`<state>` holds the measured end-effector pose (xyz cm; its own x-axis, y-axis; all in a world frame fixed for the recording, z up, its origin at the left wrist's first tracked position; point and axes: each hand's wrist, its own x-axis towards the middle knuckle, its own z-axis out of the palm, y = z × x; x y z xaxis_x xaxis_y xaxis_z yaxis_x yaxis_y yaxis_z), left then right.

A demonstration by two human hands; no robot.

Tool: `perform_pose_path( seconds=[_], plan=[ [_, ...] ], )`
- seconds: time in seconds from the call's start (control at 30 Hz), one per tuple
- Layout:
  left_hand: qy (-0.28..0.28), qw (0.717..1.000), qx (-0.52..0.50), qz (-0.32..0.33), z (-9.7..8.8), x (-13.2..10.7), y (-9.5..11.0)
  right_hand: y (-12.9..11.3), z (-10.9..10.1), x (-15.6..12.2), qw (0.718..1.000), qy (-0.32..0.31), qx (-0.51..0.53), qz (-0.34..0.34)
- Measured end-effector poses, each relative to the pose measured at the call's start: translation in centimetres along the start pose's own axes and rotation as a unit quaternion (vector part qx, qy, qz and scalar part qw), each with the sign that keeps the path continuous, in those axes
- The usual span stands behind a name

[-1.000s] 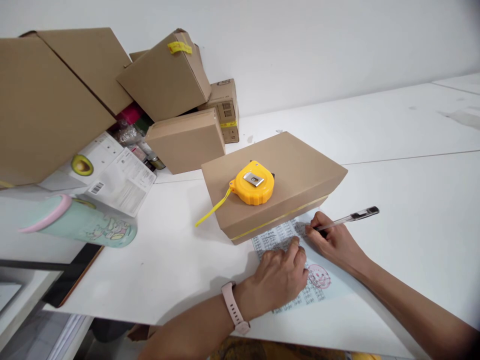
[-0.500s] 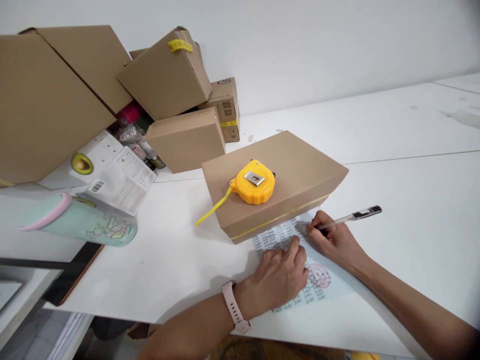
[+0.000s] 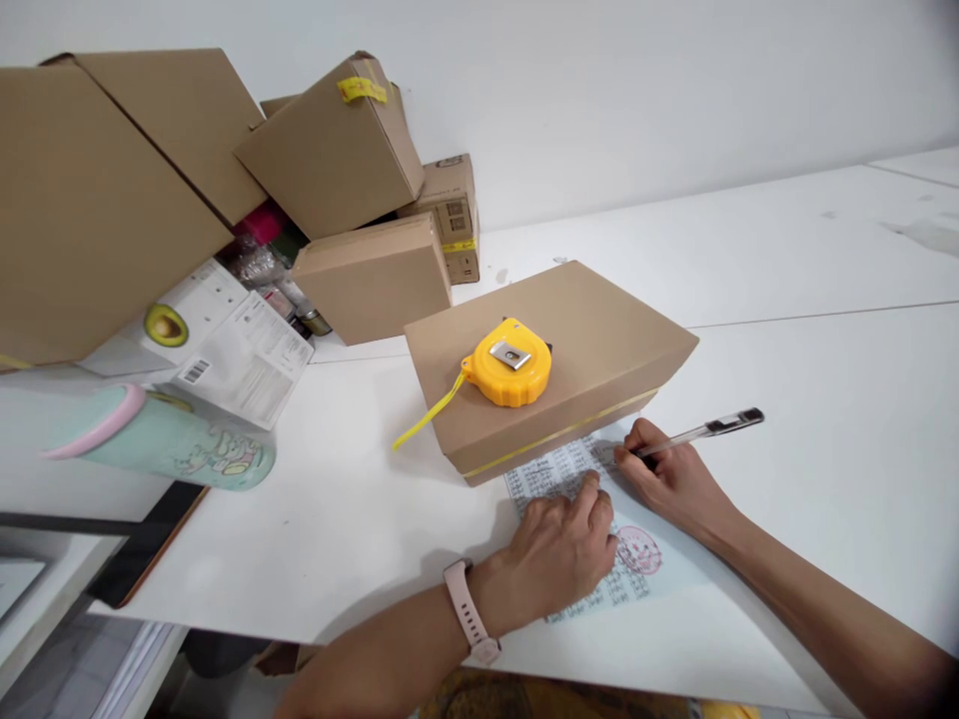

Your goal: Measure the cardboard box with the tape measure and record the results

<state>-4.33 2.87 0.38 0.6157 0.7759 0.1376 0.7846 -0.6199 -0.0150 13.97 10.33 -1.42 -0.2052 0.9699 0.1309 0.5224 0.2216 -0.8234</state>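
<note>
Grip first: my right hand point(image 3: 674, 479) is closed around a clear pen point(image 3: 700, 431), pinching it near the tip, with the dark cap end pointing out to the right. The tip rests on a printed sheet point(image 3: 659, 579) that lies flat on the white surface point(image 3: 824, 399). My left hand point(image 3: 561, 554) sits palm down on the same sheet, just beside the right one. Its fingers are bent and grip nothing, and one fingertip presses the paper. A pale pink watch point(image 3: 469, 611) wraps that wrist. The sheet carries rows of small print and a round red stamp point(image 3: 636, 551) between my two hands.

The sheet's far edge disappears under a flat cardboard box point(image 3: 599, 320), which has a yellow tape measure point(image 3: 507, 364) on top, its blade trailing off the box's left side.

Further left, a mint bottle point(image 3: 161, 444) with a pink cap lies on its side near a white leaflet point(image 3: 217, 345) showing an avocado. Behind them, several cardboard cartons point(image 3: 330, 160) are piled against the wall.
</note>
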Motion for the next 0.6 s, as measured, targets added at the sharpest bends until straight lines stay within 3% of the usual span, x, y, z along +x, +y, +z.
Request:
perform_pose_path(
  seconds=[0.6],
  plan=[
    [-0.005, 1.000, -0.015, -0.005, -0.05, 0.03, -0.03, 0.30, -0.02, 0.04, 1.000, 0.017, -0.015, -0.005]
  ],
)
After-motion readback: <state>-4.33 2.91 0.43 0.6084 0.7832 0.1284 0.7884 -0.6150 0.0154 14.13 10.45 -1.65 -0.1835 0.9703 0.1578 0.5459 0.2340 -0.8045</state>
